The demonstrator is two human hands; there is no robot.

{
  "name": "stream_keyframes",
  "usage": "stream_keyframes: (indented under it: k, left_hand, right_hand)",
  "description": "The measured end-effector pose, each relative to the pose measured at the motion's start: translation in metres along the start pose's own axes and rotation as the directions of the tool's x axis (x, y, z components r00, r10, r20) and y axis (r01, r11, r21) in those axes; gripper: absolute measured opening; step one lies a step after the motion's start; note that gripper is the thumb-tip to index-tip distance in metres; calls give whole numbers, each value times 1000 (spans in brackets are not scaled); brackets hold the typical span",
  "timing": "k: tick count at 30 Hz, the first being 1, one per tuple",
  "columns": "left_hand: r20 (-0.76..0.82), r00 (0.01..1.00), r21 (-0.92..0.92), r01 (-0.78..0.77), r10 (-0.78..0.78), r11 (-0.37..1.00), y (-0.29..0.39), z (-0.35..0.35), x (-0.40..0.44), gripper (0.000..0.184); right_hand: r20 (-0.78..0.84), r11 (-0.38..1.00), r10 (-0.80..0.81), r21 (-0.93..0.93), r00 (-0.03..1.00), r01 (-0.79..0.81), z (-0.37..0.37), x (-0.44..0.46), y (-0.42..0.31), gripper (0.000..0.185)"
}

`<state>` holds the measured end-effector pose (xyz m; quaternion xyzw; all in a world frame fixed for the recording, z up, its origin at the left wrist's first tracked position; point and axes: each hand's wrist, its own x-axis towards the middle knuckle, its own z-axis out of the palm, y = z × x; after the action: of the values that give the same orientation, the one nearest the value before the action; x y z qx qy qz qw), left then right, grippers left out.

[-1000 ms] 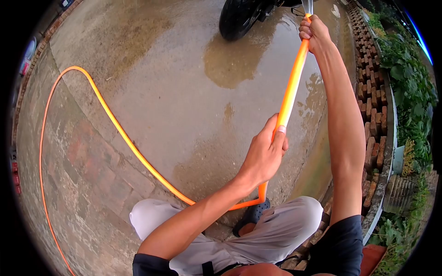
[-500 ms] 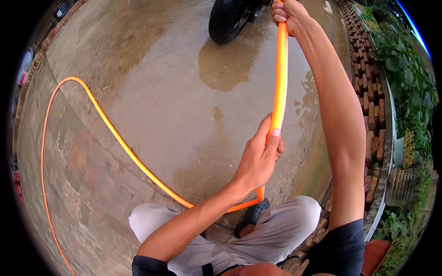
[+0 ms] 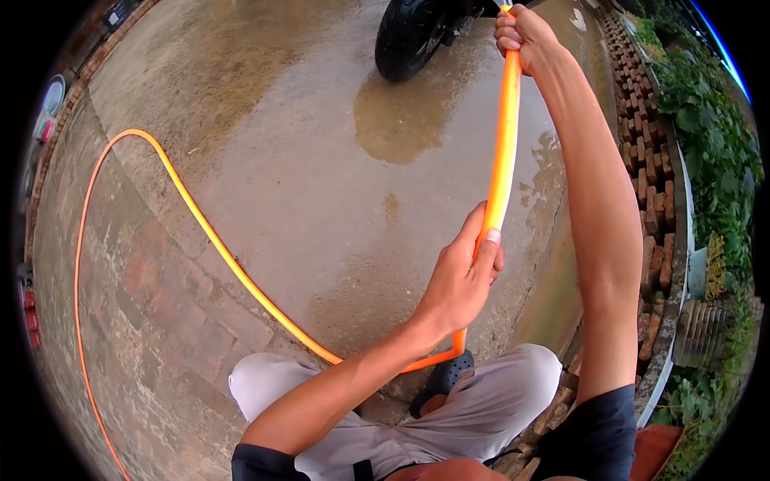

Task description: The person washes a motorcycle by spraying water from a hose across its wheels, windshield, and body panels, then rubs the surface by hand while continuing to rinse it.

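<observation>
An orange hose (image 3: 504, 152) runs up between my two hands. My left hand (image 3: 464, 276) is wrapped round it at mid-frame, thumb on top. Near the top edge my right hand (image 3: 523, 36) grips the hose close to its end, where a little clear water or a clear tip shows; which of these cannot be made out. Below my left hand the hose bends sharply beside my dark clog (image 3: 443, 377), then loops away over the ground to the left. A black tyre (image 3: 407, 38) stands at the top, left of my right hand.
Wet concrete (image 3: 281, 184) with puddles spreads ahead. Stacked bricks (image 3: 651, 200), a pale kerb and green plants (image 3: 710, 152) line the right side. A pale pot (image 3: 696, 272) stands there. Paving lies at the left, with red objects (image 3: 32, 321) at the far edge.
My right hand and the hose end swung left and up, then came partly back right and down. My left hand stays round the hose, shifting only slightly.
</observation>
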<state>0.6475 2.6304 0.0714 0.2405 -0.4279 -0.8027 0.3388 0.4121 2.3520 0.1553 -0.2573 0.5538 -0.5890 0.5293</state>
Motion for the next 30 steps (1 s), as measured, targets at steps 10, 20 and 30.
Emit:
stream_keyframes:
  k: [10,20,30]
  left_hand:
    - [-14,999,0,-34,34,999,1,2,-1,47]
    - [-59,997,-3,-41,41,999,-5,6,-6,44]
    - [-157,984,25,-79,82,997,-11,12,-13,44]
  right_hand:
    - [97,1000,28,-7,995,-27,15,19,-4,27]
    - [169,1000,-1,-12,986,3,42,11,12,24]
    - [162,998,-17,-60,987,27,71,3,32,29]
